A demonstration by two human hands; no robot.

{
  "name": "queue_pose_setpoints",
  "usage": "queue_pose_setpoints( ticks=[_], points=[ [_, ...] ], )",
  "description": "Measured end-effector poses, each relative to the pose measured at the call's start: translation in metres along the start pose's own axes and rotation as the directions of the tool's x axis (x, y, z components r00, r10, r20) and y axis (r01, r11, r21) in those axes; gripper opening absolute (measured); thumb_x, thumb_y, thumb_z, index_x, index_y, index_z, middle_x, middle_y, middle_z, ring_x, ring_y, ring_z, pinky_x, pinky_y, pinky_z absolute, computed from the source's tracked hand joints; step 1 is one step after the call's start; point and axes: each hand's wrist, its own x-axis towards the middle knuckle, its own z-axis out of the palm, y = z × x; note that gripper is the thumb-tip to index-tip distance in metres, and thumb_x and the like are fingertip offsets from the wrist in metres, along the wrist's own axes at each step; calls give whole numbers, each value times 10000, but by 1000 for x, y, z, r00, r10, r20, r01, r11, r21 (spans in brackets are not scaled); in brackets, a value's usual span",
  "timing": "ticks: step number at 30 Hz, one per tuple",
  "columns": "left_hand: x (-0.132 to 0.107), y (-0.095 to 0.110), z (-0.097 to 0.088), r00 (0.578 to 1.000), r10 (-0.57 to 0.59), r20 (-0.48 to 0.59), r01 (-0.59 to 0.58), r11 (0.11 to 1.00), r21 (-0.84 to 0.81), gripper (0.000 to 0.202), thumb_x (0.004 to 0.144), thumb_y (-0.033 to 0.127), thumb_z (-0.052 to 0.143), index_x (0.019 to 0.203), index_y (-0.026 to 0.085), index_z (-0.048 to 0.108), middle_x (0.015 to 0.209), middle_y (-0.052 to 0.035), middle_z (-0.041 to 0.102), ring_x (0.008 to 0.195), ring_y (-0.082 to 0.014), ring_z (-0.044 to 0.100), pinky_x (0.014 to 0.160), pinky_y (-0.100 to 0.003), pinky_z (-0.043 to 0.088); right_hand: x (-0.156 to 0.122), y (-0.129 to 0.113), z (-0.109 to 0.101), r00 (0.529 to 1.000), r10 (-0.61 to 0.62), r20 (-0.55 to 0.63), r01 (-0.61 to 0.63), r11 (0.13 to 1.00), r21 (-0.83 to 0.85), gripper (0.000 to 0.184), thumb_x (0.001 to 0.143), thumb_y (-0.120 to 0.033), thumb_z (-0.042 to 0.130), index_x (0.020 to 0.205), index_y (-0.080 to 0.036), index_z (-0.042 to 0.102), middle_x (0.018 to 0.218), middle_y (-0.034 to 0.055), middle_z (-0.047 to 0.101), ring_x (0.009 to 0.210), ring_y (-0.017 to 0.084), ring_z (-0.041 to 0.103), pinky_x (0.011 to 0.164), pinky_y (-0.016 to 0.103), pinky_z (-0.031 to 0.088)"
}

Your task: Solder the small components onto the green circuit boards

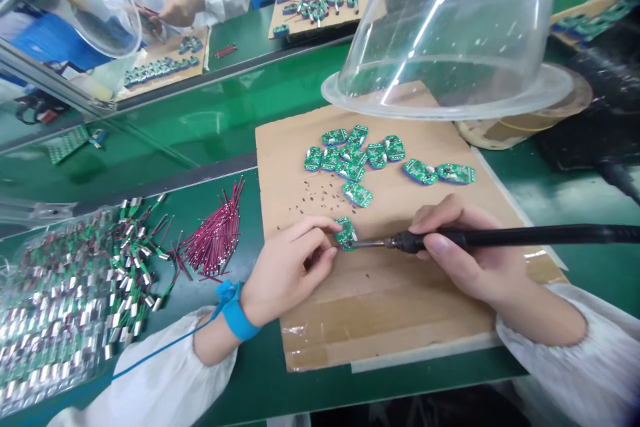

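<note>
Green board [346, 233], held at its left edge by the half-curled left hand [295, 268], could skid if the right hand [470, 267], closed round the iron [505, 236], pushes.

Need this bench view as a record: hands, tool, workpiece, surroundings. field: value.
left_hand: left hand at left edge of a green circuit board; blue wrist strap worn
right_hand: right hand gripping a soldering iron
iron_tip: at board's lower right; exact contact unclear
surface: cardboard sheet
other_boards: loose group farther up the sheet
left_of_sheet: red wires
overhead: clear plastic hood
across_bench: co-worker's hand
</note>
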Motion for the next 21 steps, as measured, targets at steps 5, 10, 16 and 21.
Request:
queue_pose_setpoints(
  ticks=[5,10,16,21],
  points=[
    [1,0,0,1000,-22,-5,22,1000,8,128,966,164,572,843,196,565,1274,-26,671,632,-91,532,645,-281,465,1,-2,1,1000,10,14,-9,1000,-19,127,943,-396,660,944,-269,660,722,23,663,543,178,606,489,347,496],
    [2,1,-1,999,-42,-1,42,999,-8,139,969,170,573,833,193,560,1274,-18,671,636,-88,546,645,-276,457,1,-2,0,999,-9,45,11,998,-54,79,949,-358,653,963,-280,649,706,14,658,533,175,595,479,342,483],
    [2,1,-1,999,-43,1,43,999,-11,140,973,180,573,833,191,563,1273,-21,670,597,-75,507,632,-269,452,3,-4,1,997,-43,57,47,996,-75,43,950,-320,655,979,-291,642,723,9,653,539,170,587,479,336,470],
    [2,0,-1,999,-33,-6,33,999,-16,135,967,167,587,836,193,563,1266,-1,665,590,-66,492,630,-264,444,3,-3,1,998,-37,58,40,997,-69,72,953,-350,654,971,-281,647,720,13,651,525,162,572,471,331,467]
  ],
)
